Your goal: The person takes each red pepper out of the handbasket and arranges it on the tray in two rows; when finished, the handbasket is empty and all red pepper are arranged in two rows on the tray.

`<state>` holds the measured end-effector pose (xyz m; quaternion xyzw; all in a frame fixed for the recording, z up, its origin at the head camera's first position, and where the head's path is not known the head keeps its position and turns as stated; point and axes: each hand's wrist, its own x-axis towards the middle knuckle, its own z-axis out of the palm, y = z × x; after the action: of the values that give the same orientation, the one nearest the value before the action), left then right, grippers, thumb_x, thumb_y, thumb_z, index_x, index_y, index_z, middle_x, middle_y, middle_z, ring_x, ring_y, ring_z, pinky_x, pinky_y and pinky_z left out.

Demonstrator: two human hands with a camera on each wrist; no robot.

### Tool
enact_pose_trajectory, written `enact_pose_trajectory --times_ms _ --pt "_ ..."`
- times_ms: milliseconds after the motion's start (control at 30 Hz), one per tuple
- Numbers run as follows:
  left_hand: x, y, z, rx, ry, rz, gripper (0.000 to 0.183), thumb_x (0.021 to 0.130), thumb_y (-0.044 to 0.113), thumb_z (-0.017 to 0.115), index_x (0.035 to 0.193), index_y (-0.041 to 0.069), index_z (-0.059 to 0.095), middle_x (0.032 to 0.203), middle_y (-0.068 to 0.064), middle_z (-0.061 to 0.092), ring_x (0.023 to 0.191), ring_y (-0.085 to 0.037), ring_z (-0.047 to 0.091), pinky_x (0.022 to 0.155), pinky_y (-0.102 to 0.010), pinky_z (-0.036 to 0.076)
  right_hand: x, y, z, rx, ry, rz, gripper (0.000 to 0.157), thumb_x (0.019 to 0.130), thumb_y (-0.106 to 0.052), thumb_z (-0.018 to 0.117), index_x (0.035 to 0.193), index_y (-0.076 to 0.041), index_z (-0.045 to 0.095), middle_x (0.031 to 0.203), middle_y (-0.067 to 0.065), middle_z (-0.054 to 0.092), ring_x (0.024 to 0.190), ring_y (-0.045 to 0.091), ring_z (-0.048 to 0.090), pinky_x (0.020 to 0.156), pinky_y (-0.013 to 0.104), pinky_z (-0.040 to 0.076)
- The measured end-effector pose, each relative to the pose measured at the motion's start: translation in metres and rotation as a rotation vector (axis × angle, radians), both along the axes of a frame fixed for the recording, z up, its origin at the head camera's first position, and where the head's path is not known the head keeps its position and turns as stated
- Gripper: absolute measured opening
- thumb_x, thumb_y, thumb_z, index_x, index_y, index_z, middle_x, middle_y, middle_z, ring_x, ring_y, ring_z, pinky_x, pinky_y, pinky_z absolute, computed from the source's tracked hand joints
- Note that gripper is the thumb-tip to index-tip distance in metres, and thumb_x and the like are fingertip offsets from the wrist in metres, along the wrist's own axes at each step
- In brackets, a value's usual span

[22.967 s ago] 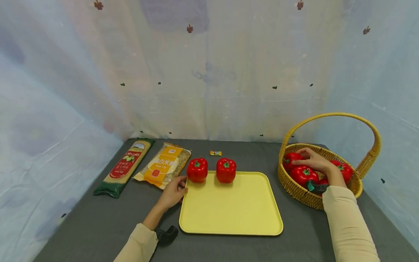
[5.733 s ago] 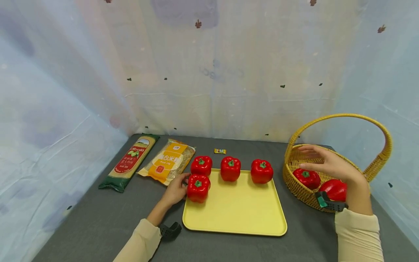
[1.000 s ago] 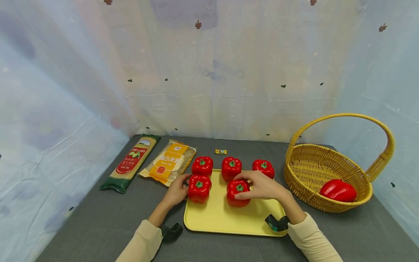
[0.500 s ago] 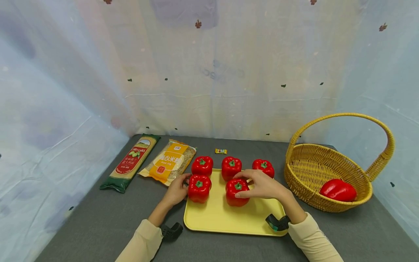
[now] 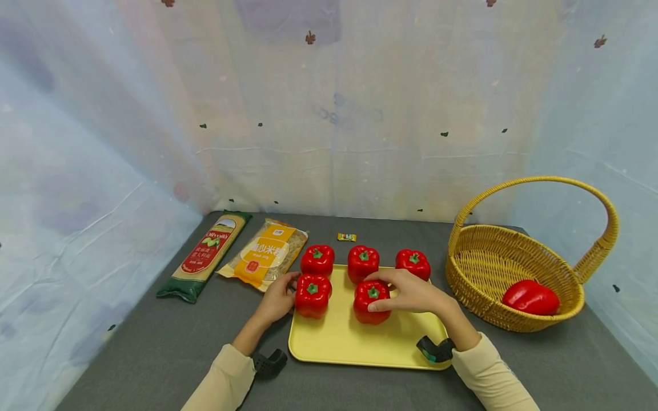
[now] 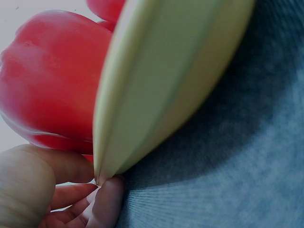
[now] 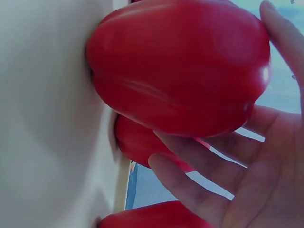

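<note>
My left hand (image 5: pixel 278 297) holds the left edge of the yellow tray (image 5: pixel 339 342); in the left wrist view its thumb and fingers pinch the tray's rim (image 6: pixel 142 95). Close by that hand, a red bell pepper (image 5: pixel 313 297) stands upright on the tray. My right hand (image 5: pixel 413 290) grips another red bell pepper (image 5: pixel 371 308) from its right side, stem up, at the tray's middle. In the right wrist view the pepper's base (image 7: pixel 92 61) is right at the tray's surface. Behind stand three bell peppers in a row along the back rim, left (image 5: pixel 317 260), middle (image 5: pixel 362 262) and right (image 5: pixel 413 261).
To the right a wicker basket (image 5: pixel 478 302) with a tall handle contains one red bell pepper (image 5: pixel 532 297) on its side. A green-ended pasta packet (image 5: pixel 205 254) and a yellow-labelled bag (image 5: pixel 264 254) lie left. A small candy wrapper (image 5: pixel 346 237) lies behind the tray.
Since the earliest frame, bell peppers have gone from the basket to the tray. Lately my right hand brought one from basket to tray's middle, then shifted it slightly left. The left hand stays put.
</note>
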<state>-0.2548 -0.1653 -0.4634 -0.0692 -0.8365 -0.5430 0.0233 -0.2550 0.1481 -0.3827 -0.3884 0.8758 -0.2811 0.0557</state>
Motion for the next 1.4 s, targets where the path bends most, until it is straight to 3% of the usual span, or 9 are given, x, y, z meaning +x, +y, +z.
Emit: enact_pose_trajectory --times_ms 333,600,933,1200,1400 --pt "0.0 -0.001 0.0 -0.001 -0.007 -0.004 0.049 0.079 -0.011 0.054 0.127 -0.009 0.048 0.088 -0.013 0.054 0.054 -0.016 0.05 0.042 -0.031 0.051 0.0 0.003 0.001 0.015 0.0 -0.012 0.066 0.075 -0.059 0.067 0.124 -0.016 0.058 0.121 -0.007 0.058 0.107 0.009 0.055 0.09 0.039 0.049" --pt "0.0 -0.001 0.0 -0.008 -0.01 -0.004 0.048 0.08 -0.009 0.055 0.127 -0.009 0.048 0.089 -0.013 0.054 0.054 -0.015 0.05 0.043 -0.031 0.051 0.003 0.014 0.007 0.07 -0.081 0.049 0.08 0.067 -0.045 0.08 0.133 -0.013 0.048 0.131 -0.004 0.051 0.111 0.016 0.053 0.089 0.045 0.049" --pt "-0.002 -0.001 -0.001 -0.024 0.001 -0.002 0.047 0.081 -0.008 0.056 0.128 -0.008 0.048 0.089 -0.012 0.054 0.054 -0.015 0.049 0.042 -0.03 0.051 0.0 0.013 0.003 0.084 -0.014 0.071 0.075 0.071 -0.045 0.077 0.132 -0.013 0.048 0.126 -0.004 0.054 0.106 0.011 0.055 0.089 0.042 0.05" --pt "-0.001 -0.001 0.0 -0.03 0.005 -0.007 0.047 0.081 -0.008 0.056 0.127 -0.008 0.048 0.088 -0.012 0.055 0.053 -0.015 0.049 0.042 -0.03 0.051 -0.004 0.007 -0.002 0.022 -0.058 0.058 0.077 0.073 -0.043 0.076 0.132 -0.007 0.042 0.125 0.003 0.054 0.101 0.018 0.06 0.084 0.042 0.053" --pt "0.0 -0.001 0.001 -0.022 0.01 -0.014 0.048 0.08 -0.009 0.055 0.127 -0.009 0.048 0.086 -0.012 0.055 0.051 -0.015 0.05 0.041 -0.03 0.051 -0.002 0.007 -0.001 0.033 -0.054 0.039 0.077 0.071 -0.041 0.078 0.131 -0.008 0.042 0.123 0.002 0.055 0.1 0.017 0.061 0.084 0.041 0.053"
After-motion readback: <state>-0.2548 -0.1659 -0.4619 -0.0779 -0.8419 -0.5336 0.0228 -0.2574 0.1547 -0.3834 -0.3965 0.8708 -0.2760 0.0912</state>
